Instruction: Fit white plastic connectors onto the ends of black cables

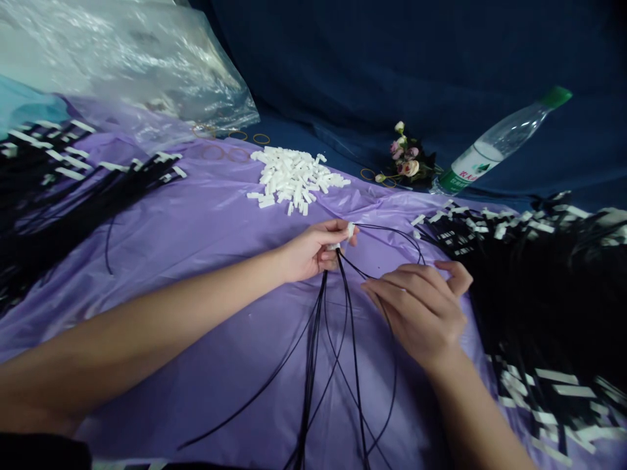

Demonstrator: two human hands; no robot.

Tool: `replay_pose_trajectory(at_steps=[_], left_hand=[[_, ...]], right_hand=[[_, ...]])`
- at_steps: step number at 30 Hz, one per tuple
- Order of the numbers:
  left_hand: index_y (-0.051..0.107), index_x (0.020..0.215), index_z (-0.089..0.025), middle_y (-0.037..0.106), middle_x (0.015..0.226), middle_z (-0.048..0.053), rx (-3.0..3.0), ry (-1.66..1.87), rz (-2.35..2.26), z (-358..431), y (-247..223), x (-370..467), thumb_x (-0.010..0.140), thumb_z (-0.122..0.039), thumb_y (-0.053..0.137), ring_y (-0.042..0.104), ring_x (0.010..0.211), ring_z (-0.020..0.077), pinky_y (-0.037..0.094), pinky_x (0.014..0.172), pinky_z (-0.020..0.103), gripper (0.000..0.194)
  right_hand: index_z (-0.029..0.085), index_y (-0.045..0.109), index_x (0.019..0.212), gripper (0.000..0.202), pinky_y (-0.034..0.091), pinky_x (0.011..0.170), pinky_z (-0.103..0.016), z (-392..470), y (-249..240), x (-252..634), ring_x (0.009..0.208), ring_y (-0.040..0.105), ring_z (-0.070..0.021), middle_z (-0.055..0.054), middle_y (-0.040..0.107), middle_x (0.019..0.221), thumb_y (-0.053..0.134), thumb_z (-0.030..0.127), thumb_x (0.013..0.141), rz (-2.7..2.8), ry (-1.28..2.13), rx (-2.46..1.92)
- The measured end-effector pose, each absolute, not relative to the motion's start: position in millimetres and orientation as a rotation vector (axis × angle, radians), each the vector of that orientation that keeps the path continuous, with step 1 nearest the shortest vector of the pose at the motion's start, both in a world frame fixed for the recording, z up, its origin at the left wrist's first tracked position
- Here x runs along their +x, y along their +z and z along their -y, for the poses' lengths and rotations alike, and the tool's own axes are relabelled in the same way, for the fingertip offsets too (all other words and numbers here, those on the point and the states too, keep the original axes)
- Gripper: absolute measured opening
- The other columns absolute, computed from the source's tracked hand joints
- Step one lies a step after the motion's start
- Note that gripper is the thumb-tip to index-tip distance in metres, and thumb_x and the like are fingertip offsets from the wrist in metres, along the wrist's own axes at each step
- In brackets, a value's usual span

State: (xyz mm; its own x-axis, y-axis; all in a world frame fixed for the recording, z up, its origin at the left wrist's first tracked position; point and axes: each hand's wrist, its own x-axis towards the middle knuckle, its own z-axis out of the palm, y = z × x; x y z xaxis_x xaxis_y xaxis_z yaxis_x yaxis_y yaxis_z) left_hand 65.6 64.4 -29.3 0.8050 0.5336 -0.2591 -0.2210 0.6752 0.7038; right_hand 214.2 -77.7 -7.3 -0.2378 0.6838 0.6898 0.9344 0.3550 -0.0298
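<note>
Black thin cords (309, 365) hang down from my left hand (311, 253), over the purple sheet (220, 228). Between the left thumb and the fingers I pinch a small white piece (351, 230), close to the upper ends of these cords; this grip is narrow. Another bit of white shows just under it, but my fingers hide too much to tell its shape. My right hand (426, 313) is near, at the right side, with its fingertips brought together on a black cord (356, 266) which comes from the left hand. Its other fingers are curled loosely.

I judge that I am separating or guiding one cord while the left hand steadies the ends. Such a move calls for a light, even pull, and for the left pinch to remain firm. What could disturb it is the cords themselves, because they loop and cross below my hands and could catch each other.

Beyond my hands lies a heap of white pieces (294, 176). Dark bundles with white tips (73, 222) are on the left, and a big dark pile (543, 294) limits the room at my right elbow side. Farther are rubber bands (261, 139), a clear plastic bag (147, 59), flowers (410, 168) and a tilted bottle (490, 150).
</note>
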Motion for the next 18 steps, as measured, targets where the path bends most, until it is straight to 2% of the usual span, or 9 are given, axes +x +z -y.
replay_pose_trajectory(at_steps=[6, 10, 13, 18], left_hand=[[0.057, 0.081, -0.015, 0.058, 0.081, -0.001, 0.779, 0.476, -0.472, -61.5, -29.5, 65.5, 0.077, -0.019, 0.067, 0.028, 0.042, -0.0011, 0.018, 0.039, 0.014, 0.011], [0.057, 0.081, -0.015, 0.055, 0.078, -0.002, 0.814, 0.501, -0.480, -59.4, -27.7, 65.2, 0.077, -0.022, 0.067, 0.028, 0.042, -0.0010, 0.019, 0.039, 0.015, 0.014], [0.057, 0.082, -0.015, 0.055, 0.076, -0.003, 0.810, 0.517, -0.469, -59.8, -27.4, 64.4, 0.078, -0.022, 0.066, 0.027, 0.042, -0.0007, 0.020, 0.039, 0.016, 0.012], [0.059, 0.083, -0.016, 0.055, 0.080, -0.003, 0.778, 0.527, -0.436, -62.4, -28.5, 62.3, 0.078, -0.021, 0.066, 0.027, 0.043, -0.0003, 0.018, 0.038, 0.017, 0.010]], right_hand=[[0.026, 0.064, 0.083, 0.016, 0.036, 0.082, -0.040, 79.4, -2.7, 199.8, 0.071, 0.065, -0.0174, 0.005, 0.069, 0.068, 0.076, 0.020, 0.075, 1.809, -0.520, -1.395], [0.025, 0.065, 0.087, 0.011, 0.033, 0.085, -0.042, 82.4, -1.9, 181.5, 0.076, 0.066, -0.0155, 0.006, 0.073, 0.077, 0.072, 0.020, 0.080, 1.993, -0.356, -1.333], [0.023, 0.065, 0.094, 0.013, 0.035, 0.081, -0.039, 81.7, -6.1, 172.4, 0.079, 0.065, -0.0147, 0.005, 0.074, 0.085, 0.068, 0.017, 0.083, 2.136, -0.239, -1.298], [0.018, 0.065, 0.099, 0.019, 0.042, 0.073, -0.035, 80.5, -12.9, 173.0, 0.079, 0.061, -0.0162, -0.001, 0.072, 0.090, 0.064, 0.009, 0.082, 2.138, -0.058, -1.272]])
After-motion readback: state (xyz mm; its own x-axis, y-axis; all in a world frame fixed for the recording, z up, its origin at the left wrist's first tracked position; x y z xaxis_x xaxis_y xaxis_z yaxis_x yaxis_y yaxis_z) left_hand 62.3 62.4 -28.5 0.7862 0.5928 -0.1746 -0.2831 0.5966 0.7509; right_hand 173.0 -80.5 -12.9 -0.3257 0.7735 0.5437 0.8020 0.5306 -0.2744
